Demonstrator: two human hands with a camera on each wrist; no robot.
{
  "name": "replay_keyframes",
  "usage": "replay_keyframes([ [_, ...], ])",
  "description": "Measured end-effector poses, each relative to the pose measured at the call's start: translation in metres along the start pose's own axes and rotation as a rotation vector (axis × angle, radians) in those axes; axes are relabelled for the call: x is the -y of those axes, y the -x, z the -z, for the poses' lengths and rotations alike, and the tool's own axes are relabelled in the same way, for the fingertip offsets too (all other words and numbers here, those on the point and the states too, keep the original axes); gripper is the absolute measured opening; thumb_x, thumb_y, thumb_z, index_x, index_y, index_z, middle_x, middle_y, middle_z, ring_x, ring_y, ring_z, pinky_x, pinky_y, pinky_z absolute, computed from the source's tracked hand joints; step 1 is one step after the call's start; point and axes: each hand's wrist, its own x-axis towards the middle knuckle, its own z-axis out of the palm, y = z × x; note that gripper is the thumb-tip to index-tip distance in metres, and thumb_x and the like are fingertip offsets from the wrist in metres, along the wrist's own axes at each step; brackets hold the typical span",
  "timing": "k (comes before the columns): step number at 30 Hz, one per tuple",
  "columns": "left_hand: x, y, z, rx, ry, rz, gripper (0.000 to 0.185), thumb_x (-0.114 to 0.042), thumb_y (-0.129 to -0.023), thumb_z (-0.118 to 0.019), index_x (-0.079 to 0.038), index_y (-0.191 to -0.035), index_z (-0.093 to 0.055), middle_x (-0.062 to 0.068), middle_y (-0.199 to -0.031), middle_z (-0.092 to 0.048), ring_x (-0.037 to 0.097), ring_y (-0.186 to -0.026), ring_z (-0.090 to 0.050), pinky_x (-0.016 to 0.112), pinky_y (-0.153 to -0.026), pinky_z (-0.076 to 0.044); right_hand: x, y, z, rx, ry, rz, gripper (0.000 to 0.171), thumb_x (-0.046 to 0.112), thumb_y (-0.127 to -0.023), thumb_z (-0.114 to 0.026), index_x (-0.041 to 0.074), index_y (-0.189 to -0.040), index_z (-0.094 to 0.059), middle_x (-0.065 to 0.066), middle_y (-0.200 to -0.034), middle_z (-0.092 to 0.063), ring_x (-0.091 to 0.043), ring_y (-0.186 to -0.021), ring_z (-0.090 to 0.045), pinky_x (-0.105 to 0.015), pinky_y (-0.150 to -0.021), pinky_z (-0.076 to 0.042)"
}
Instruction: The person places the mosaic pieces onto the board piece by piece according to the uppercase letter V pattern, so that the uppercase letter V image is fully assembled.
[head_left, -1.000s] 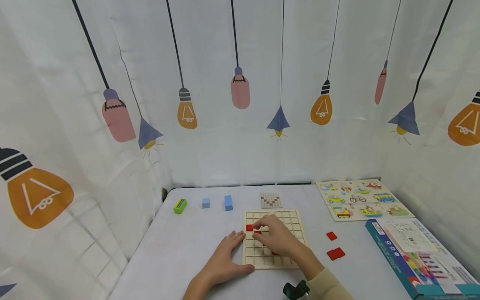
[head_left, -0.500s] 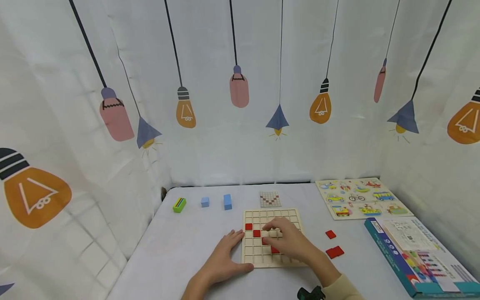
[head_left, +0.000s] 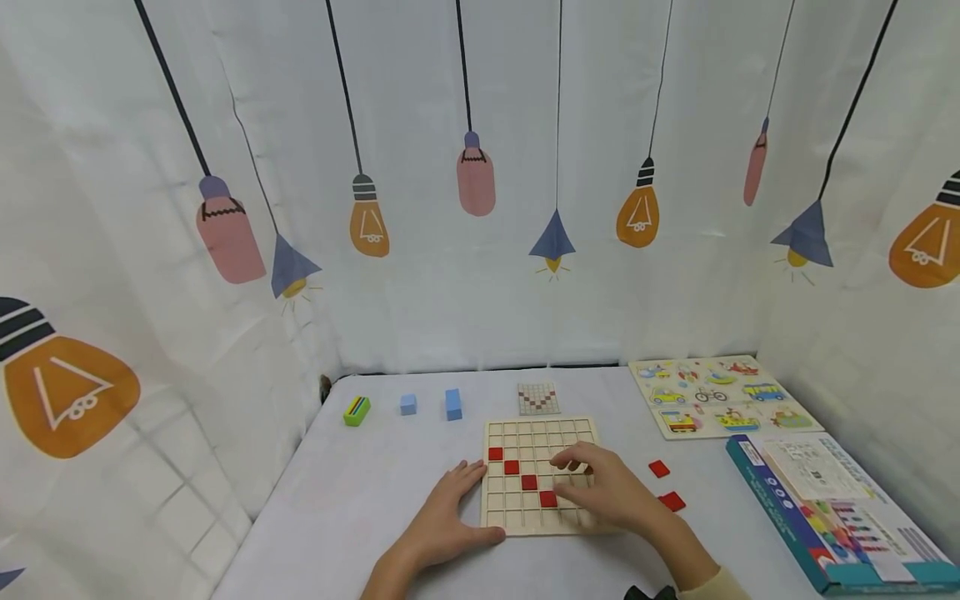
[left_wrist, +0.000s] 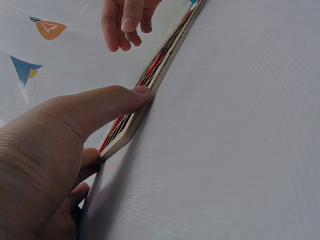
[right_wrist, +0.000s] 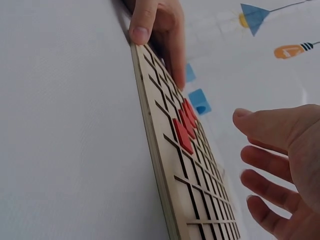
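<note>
The grid board [head_left: 540, 475] lies flat on the counter [head_left: 360, 500], and it is braced at its near left corner by the left hand [head_left: 442, 521]: the thumb [left_wrist: 107, 102] is pressed against the board's edge while the straight fingers [head_left: 468, 477] are laid along its left side, apparently so that the board is kept from sliding. Just past those fingers, four red tiles [head_left: 521, 478] are seated in a diagonal row of cells, stepping down toward the right hand [head_left: 603, 492]. That hand is held just over the board's right half with its fingers [right_wrist: 265, 160] spread apart and relaxed; nothing is gripped by them, and whether the board is touched cannot be told. Two loose red tiles [head_left: 666, 485] are left on the counter just beyond the right hand's outer side, within easy reach.
</note>
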Motion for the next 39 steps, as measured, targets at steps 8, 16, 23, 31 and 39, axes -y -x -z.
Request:
replay_keyframes([
  [8, -0.002, 0.0, -0.001, 0.01, 0.003, 0.01, 0.108, -0.065, -0.078, -0.092, -0.027, -0.169, -0.049, -0.004, -0.179, -0.043, 0.041, -0.172, -0.025, 0.081, -0.13, -0.027, -0.017, 0.021, 0.021, -0.043, 0.02, -0.015, 0.033, 0.035, -0.097, -0.088, 0.024, -0.127, -0.079, 0.009, -0.122, -0.078, -0.02, -0.114, -0.067, -0.033, -0.097, -0.058],
  [16, -0.002, 0.0, 0.0, 0.011, 0.001, 0.007, 0.108, -0.065, -0.078, -0.092, -0.027, -0.169, -0.049, -0.003, -0.179, -0.043, 0.041, -0.172, -0.025, 0.081, -0.13, -0.027, -0.033, 0.033, 0.04, -0.036, 0.044, -0.03, 0.029, 0.037, -0.096, -0.088, 0.026, -0.121, -0.079, 0.01, -0.119, -0.078, -0.019, -0.115, -0.065, -0.031, -0.095, -0.057],
  [23, 0.0, -0.001, 0.0, 0.009, -0.006, -0.007, 0.108, -0.067, -0.078, -0.091, -0.026, -0.169, -0.05, -0.006, -0.179, -0.043, 0.039, -0.172, -0.025, 0.079, -0.131, -0.027, -0.044, 0.041, 0.05, -0.035, 0.049, -0.043, 0.028, 0.035, -0.096, -0.088, 0.026, -0.121, -0.079, 0.012, -0.117, -0.077, -0.013, -0.111, -0.064, -0.028, -0.091, -0.057],
  [31, 0.001, -0.001, 0.0, 0.011, 0.0, -0.014, 0.108, -0.066, -0.078, -0.092, -0.025, -0.169, -0.049, -0.005, -0.179, -0.043, 0.038, -0.173, -0.025, 0.078, -0.132, -0.026, -0.057, 0.051, 0.066, -0.045, 0.058, -0.073, 0.03, 0.036, -0.096, -0.088, 0.027, -0.123, -0.079, 0.009, -0.12, -0.078, -0.02, -0.113, -0.065, -0.028, -0.091, -0.057],
  [39, 0.0, 0.0, 0.002, 0.002, 0.01, -0.035, 0.109, -0.066, -0.079, -0.092, -0.022, -0.169, -0.05, -0.003, -0.178, -0.044, 0.037, -0.172, -0.026, 0.076, -0.133, -0.027, -0.068, 0.065, 0.082, -0.067, 0.008, -0.146, 0.03, 0.036, -0.095, -0.09, 0.025, -0.121, -0.08, 0.005, -0.121, -0.077, -0.02, -0.108, -0.063, -0.023, -0.081, -0.053],
])
